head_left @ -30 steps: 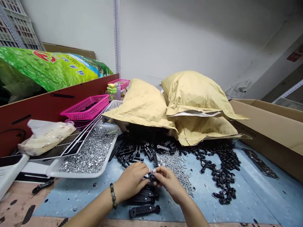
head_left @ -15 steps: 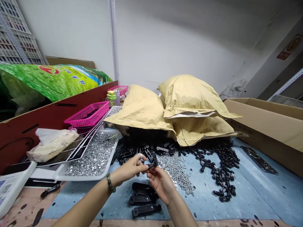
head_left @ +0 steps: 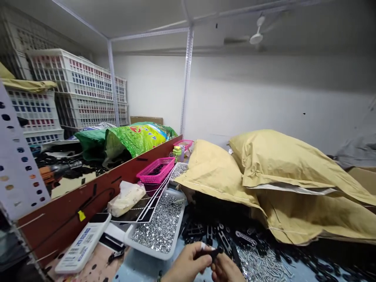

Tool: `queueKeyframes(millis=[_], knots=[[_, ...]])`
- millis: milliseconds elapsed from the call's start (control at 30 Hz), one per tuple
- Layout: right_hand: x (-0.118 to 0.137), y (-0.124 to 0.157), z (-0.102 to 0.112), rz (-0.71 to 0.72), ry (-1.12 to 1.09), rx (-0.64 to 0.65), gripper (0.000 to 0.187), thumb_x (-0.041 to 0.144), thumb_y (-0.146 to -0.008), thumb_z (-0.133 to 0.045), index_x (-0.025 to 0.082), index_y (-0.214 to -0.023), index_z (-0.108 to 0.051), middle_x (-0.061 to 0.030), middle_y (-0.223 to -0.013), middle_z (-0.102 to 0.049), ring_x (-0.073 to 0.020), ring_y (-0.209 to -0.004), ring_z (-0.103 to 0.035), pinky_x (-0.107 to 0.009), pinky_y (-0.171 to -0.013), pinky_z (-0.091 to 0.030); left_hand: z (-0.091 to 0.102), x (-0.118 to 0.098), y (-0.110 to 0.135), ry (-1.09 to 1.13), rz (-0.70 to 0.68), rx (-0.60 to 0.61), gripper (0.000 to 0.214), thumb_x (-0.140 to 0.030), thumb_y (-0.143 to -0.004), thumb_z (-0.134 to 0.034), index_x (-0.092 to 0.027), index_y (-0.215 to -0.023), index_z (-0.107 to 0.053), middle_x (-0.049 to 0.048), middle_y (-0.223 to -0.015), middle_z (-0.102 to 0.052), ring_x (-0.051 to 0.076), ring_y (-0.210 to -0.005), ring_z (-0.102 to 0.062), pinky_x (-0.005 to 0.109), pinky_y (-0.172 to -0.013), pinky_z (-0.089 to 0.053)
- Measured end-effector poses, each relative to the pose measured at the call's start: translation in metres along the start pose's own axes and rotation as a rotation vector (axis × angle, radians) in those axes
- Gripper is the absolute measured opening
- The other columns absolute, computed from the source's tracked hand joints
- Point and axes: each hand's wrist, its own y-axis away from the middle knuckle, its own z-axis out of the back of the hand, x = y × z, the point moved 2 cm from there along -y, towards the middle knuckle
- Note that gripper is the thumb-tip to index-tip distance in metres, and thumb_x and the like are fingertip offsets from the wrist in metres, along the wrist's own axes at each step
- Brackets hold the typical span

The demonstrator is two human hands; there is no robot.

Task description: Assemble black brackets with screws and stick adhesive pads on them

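At the bottom of the view, my left hand (head_left: 188, 263) is closed, with thumb and fingers pinching a small dark plastic part (head_left: 214, 253). My right hand (head_left: 225, 268) meets it from the right, its curled fingers on the same part's other end. A white band wraps one left finger. Just behind both hands lie loose black plastic arms (head_left: 225, 241) and a heap of silver screws (head_left: 261, 262) on the blue table surface. To the left of my left hand stands a white tray (head_left: 164, 255) full of small shiny metal nuts or washers.
Stuffed tan paper sacks (head_left: 282, 164) sit at the back right, over the black parts. A pink basket (head_left: 155, 172), a plastic-wrapped bundle (head_left: 126, 199) and a white case (head_left: 84, 244) line the left side, beside a red-brown board (head_left: 66, 211). White crates (head_left: 91, 86) are stacked beyond.
The view has swung up and to the left, so the hands now appear lower in the picture. Both hands remain together at the dark part.
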Motion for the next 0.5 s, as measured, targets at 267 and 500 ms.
queueKeyframes(millis=[267,500], knots=[[0.042,0.007,0.02,0.314,0.872,-0.089,0.029,0.046,-0.077,-0.054,0.02,-0.082,-0.064,-0.0045,-0.076,-0.065,-0.0196,-0.07,-0.061,-0.029,-0.065,-0.046,0.045,0.0,0.037,0.055,-0.037,-0.242,0.042,-0.047,-0.078,-0.062,-0.017,-0.108,-0.062,0.0019,-0.082,-0.062,0.015,-0.07,-0.051,0.025,-0.064,-0.038],[0.018,-0.004,0.0,0.135,1.365,0.065,0.01,0.009,-0.063,-0.063,0.019,-0.066,-0.064,-0.0029,-0.066,-0.063,-0.0196,-0.071,-0.059,-0.026,-0.065,-0.036,0.06,0.028,0.074,0.066,0.072,-0.335,0.051,-0.054,-0.071,-0.066,-0.016,-0.104,-0.065,0.0032,-0.077,-0.065,0.017,-0.067,-0.053,0.026,-0.062,-0.04]])
